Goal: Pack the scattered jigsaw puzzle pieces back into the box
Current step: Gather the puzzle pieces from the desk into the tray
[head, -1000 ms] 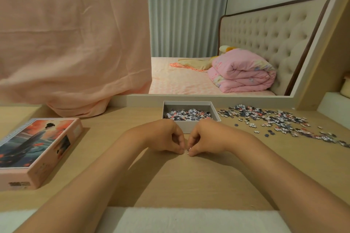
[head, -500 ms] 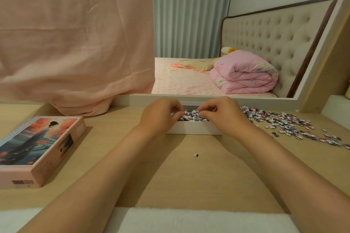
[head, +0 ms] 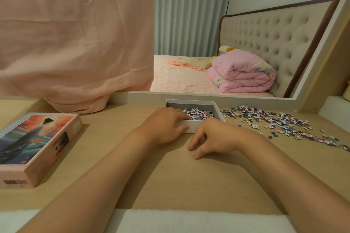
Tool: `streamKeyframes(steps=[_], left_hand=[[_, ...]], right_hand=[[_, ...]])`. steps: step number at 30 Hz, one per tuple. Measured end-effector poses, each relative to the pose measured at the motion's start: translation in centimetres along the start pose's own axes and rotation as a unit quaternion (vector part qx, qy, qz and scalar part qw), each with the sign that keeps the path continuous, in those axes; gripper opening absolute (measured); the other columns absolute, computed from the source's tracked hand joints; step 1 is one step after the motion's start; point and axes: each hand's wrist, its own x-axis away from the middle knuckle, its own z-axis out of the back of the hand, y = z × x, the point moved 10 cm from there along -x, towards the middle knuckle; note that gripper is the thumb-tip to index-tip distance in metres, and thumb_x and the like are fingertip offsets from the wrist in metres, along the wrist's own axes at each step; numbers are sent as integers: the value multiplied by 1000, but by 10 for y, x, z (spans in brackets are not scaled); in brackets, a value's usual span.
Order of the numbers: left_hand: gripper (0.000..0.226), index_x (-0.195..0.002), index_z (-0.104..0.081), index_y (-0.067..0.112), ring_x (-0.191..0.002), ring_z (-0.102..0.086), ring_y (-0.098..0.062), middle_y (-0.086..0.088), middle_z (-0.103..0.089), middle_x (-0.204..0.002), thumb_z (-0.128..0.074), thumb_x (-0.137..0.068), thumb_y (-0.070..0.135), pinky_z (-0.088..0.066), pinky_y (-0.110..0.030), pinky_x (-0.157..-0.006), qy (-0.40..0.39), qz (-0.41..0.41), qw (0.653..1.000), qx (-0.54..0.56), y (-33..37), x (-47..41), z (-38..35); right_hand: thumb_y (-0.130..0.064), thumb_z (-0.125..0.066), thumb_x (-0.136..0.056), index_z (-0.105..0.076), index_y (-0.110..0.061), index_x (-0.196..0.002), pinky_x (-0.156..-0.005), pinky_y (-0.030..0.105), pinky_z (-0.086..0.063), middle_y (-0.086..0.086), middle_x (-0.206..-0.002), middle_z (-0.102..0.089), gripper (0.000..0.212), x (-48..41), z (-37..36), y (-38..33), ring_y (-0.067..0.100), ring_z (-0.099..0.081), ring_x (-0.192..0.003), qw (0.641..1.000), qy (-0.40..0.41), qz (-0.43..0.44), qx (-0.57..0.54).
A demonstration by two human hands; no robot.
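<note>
Left hand [head: 164,126] lies on the box [head: 189,101] at its 7 o'clock corner, fingers fairly straight over the rim, tips touching the pieces inside [head: 198,114]. Right hand [head: 214,136] sits at the box's 6 o'clock, fingers curled down onto the table [head: 170,185]. 1 lone piece [head: 192,154] peeks out at the thumb tip; pinched or not, it cannot be told. The scattered pile [head: 280,121] lies at the box's 3 o'clock.

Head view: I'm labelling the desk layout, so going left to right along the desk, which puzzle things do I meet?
pink picture-printed box → open white box tray → scattered loose pieces
</note>
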Motion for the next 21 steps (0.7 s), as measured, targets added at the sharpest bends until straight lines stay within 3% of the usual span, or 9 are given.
streamKeyframes(steps=[4, 8, 11, 13, 14, 17, 21], left_hand=[[52, -144, -46, 32, -136, -42, -14, 9, -47, -149, -50, -93, 43, -26, -33, -111, -22, -2, 999, -41, -1, 1, -7], [56, -144, -46, 30, -137, -40, -18, 3, -44, -150, -47, -90, 44, -31, -37, -112, -9, -2, 1000, -15, -3, 1, -5], [56, -141, -49, 32, -133, -43, -19, 3, -46, -147, -45, -87, 46, -33, -38, -110, -5, 7, 1000, -22, -5, 1, -6], [49, -138, -52, 34, -129, -46, -17, 7, -50, -143, -47, -91, 46, -30, -34, -108, -10, 7, 999, -40, -5, 1, -7], [46, -137, -53, 34, -127, -47, -16, 9, -52, -141, -49, -93, 46, -27, -33, -108, -12, 5, 999, -50, -4, 1, -7], [44, -136, -53, 35, -129, -46, -15, 10, -50, -143, -50, -93, 45, -22, -31, -110, -2, 4, 998, -62, -3, 1, -6], [51, -137, -52, 37, -131, -42, -18, 7, -45, -144, -49, -88, 53, -22, -35, -111, 15, 7, 997, -73, -3, 2, -3]], right_hand=[[-27, -85, -75, -80, -31, -83, -62, 11, -42, -21, -74, -71, 11, -2, 0, 1, -7, -61, -66, 1000, 2, 6, -11], [-23, -81, -79, -77, -26, -81, -57, 9, -41, -22, -64, -68, 5, 3, 0, -1, -8, -57, -58, 1000, -14, 2, -12], [-20, -78, -80, -76, -25, -76, -65, 20, -48, -12, -73, -72, 7, 3, 42, 6, -5, -58, -62, 985, 153, -2, -82], [-27, -76, -82, -77, -31, -81, -72, 25, -48, -16, -80, -73, 4, 11, 73, 20, -3, -61, -73, 954, 293, -31, -57], [-32, -74, -85, -77, -34, -88, -76, 26, -49, -17, -87, -73, 5, 14, 79, 27, 0, -62, -81, 943, 326, -51, -32], [-39, -63, -93, -74, -34, -112, -92, 33, -47, -13, -118, -69, 22, 9, 76, 35, 12, -59, -110, 949, 308, -54, 35], [-50, -49, -98, -60, -29, -135, -115, 37, -25, -9, -145, -53, 44, 0, 50, 25, 14, -42, -137, 972, 198, -16, 122]])
